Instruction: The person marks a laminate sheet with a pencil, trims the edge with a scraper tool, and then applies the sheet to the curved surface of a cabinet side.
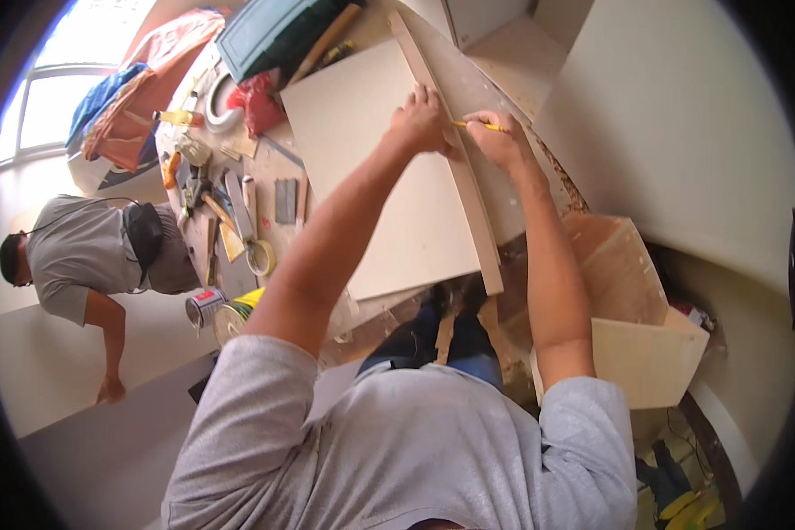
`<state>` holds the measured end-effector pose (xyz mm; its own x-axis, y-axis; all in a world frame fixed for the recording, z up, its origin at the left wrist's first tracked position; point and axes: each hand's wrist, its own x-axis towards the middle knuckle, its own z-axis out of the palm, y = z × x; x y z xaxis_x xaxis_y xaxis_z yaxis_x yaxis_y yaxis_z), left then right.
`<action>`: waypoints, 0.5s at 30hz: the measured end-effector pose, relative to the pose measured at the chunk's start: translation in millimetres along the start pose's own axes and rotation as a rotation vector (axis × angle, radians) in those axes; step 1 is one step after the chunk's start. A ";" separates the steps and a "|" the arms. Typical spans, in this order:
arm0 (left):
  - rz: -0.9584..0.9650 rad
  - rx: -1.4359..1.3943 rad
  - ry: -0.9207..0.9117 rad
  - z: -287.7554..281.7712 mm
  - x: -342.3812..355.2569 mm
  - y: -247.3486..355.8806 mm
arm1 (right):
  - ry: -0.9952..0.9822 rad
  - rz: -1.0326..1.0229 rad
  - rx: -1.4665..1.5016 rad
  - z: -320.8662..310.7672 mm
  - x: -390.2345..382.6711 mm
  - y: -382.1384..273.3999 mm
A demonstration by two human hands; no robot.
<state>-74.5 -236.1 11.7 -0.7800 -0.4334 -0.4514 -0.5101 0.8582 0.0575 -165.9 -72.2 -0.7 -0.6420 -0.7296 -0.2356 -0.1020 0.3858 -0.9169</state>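
A pale flat board [371,203] lies on the cluttered worktable in front of me. Along its right edge runs a long wooden strip [479,225]. My left hand [424,122] grips the strip near its upper half, fingers bent over it. Just to the right, my right hand [499,143] pinches a yellow pencil [486,127], whose point is at the strip's right edge close to my left hand. Whether the point touches the wood is too small to tell.
Left of the board lie a roll of tape [261,257], a hammer [217,208], a red bag [258,104] and paint cans [205,307]. A green toolbox [274,35] stands at the far end. Lower right is a wooden box [645,349]. Another person [106,243] bends at the left.
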 end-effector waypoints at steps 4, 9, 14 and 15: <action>0.012 0.030 0.007 4.2 6.6 4.8 | 0.000 0.044 -0.008 -12.3 -91.1 44.3; 0.036 0.055 0.057 10.3 14.6 3.1 | 0.059 0.017 0.014 -28.1 -203.7 60.1; 0.037 0.120 0.074 12.8 21.8 4.5 | -0.331 0.369 -0.229 -60.5 -274.1 45.4; 0.078 0.145 0.061 8.8 19.8 -3.8 | -0.132 0.270 -0.269 -55.7 -279.0 39.4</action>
<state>-84.8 -245.5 -5.3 -0.8381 -0.3760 -0.3953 -0.3931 0.9186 -0.0405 -33.1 178.0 46.9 -0.5719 -0.6413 -0.5116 -0.1497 0.6947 -0.7035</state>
